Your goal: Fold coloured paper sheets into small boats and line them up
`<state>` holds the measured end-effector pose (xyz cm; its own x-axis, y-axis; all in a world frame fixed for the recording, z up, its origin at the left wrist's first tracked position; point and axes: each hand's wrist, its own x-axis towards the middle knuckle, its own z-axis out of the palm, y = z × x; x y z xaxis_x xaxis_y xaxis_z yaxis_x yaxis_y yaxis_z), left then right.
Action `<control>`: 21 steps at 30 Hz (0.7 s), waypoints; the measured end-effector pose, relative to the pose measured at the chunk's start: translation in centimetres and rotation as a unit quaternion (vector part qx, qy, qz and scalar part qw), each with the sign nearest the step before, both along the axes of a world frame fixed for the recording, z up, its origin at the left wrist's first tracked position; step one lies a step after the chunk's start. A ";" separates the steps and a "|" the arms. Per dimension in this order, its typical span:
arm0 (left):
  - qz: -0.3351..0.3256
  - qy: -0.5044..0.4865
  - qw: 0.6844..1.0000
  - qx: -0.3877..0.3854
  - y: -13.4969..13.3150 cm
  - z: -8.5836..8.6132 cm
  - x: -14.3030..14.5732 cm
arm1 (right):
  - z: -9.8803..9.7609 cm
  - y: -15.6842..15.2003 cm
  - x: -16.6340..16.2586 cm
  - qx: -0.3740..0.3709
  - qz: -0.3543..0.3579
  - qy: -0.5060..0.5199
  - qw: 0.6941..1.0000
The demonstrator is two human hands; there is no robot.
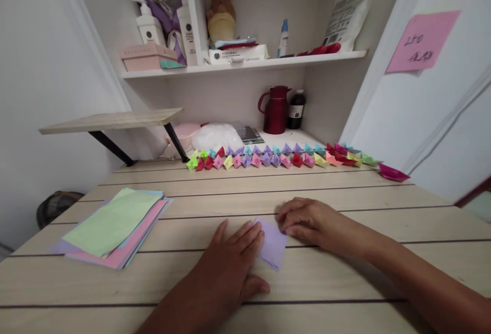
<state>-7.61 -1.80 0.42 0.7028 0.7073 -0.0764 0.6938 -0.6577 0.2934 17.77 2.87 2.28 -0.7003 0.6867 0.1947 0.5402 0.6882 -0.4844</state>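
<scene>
A small folded sheet of purple paper (273, 244) lies on the wooden tabletop in front of me. My left hand (233, 257) rests palm down with its fingers stretched out, the fingertips on the paper's left part. At the paper's right corner is my right hand (307, 221), its fingers curled together with the tips at the edge; the exact grip is partly hidden. Off to the left sits a stack of coloured paper sheets (115, 221), light green on top with pink, blue and purple beneath.
Two rows of small folded paper boats (255, 160) run along the table's back, ending with a magenta boat (393, 172) at the right. Behind them stand a dark red jug (276, 111) and a dark bottle (296, 110). A raised wooden stand (111, 120) is at back left.
</scene>
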 end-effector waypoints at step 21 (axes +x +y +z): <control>0.085 -0.136 0.987 0.019 0.9 0.3 0.3 | -0.8 -0.2 -0.6 -0.050 0.045 -0.027 0.997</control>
